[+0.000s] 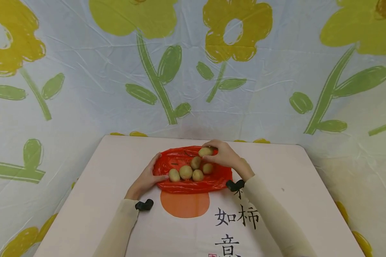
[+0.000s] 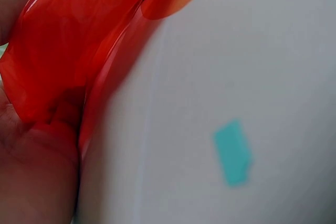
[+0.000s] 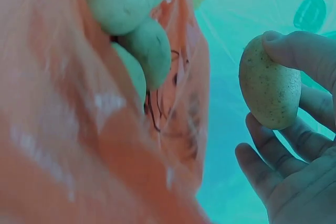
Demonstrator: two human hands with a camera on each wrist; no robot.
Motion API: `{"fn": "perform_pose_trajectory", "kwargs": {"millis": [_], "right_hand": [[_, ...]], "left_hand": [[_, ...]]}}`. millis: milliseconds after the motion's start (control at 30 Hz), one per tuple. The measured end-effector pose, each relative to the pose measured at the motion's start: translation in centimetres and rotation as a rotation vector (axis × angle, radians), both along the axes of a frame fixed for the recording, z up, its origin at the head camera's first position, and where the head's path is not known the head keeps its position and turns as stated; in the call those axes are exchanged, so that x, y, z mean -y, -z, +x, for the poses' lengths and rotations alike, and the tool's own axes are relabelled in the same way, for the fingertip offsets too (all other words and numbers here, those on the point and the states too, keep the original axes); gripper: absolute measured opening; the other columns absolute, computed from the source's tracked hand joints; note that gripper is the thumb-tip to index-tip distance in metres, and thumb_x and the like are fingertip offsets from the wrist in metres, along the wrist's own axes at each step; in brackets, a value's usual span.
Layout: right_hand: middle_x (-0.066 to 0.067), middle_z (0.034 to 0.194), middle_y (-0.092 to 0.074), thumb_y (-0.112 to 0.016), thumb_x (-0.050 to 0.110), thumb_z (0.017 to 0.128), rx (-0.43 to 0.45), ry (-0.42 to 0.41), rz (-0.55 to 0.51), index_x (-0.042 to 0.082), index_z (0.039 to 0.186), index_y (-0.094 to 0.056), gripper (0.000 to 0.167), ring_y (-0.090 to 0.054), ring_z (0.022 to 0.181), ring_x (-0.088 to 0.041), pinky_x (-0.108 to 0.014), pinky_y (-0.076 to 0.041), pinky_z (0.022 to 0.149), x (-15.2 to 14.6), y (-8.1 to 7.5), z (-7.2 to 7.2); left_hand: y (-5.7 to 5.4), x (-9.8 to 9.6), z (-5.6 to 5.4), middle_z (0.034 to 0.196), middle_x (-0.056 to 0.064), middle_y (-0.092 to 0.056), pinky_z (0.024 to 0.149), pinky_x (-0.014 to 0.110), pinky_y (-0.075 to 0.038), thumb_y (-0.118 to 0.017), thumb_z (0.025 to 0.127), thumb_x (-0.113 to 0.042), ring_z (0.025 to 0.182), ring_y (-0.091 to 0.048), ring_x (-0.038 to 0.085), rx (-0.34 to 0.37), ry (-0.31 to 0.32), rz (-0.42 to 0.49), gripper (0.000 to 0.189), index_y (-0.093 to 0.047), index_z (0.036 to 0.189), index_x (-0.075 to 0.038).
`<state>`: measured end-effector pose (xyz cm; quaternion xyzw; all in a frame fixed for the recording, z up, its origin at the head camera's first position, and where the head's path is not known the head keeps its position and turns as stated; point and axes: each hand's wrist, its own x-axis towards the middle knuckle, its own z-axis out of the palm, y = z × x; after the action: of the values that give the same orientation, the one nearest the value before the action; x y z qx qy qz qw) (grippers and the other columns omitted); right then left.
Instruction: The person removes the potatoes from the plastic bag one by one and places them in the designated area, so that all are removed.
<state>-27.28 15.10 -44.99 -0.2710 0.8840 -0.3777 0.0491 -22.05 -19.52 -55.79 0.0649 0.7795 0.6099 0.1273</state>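
A red plastic bag (image 1: pixel 166 161) lies spread on the table in the head view, with several potatoes (image 1: pixel 186 172) gathered in its middle. At the bag's left end, my left hand (image 1: pixel 147 179) grips the edge, thumb over the inside near the leftmost potato. The left wrist view shows red plastic (image 2: pixel 63 40) between the thumb and the other fingers. Over the bag's far right side, my right hand (image 1: pixel 224 155) holds one potato (image 3: pixel 270 85) between thumb and fingers. In the right wrist view that potato is apart from the bag.
The pale table (image 1: pixel 276 167) bears a printed orange circle (image 1: pixel 184 205) and black characters (image 1: pixel 226 217) in front of the bag. Behind the table hangs a flowered cloth (image 1: pixel 260 96). Each wrist wears a small black device (image 1: pixel 144 205).
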Motion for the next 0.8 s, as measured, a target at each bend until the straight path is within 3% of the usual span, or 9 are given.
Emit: {"fn": "perform_pose_trajectory", "kwargs": {"millis": [400, 800], "right_hand": [[-0.006, 0.128, -0.067, -0.081, 0.024, 0.090, 0.046, 0.111, -0.063, 0.012, 0.127, -0.070, 0.041, -0.064, 0.115, -0.029, -0.053, -0.052, 0.105, -3.7, -0.4, 0.7], [-0.014, 0.131, -0.066, -0.080, 0.025, 0.091, 0.014, 0.210, -0.046, 0.006, 0.128, -0.069, 0.043, -0.064, 0.110, -0.032, -0.058, -0.051, 0.105, -7.2, -0.6, 1.1]], "left_hand": [[0.3, -0.1, -0.1, 0.174, 0.002, -0.013, 0.128, 0.056, -0.015, -0.087, 0.084, -0.028, 0.160, -0.011, 0.030, -0.002, -0.008, -0.007, 0.110, -0.013, 0.166, -0.027], [0.2, 0.0, -0.2, 0.174, 0.000, -0.012, 0.128, 0.055, -0.017, -0.086, 0.084, -0.030, 0.160, -0.011, 0.030, -0.002, -0.002, -0.013, 0.111, -0.012, 0.166, -0.027]]}}
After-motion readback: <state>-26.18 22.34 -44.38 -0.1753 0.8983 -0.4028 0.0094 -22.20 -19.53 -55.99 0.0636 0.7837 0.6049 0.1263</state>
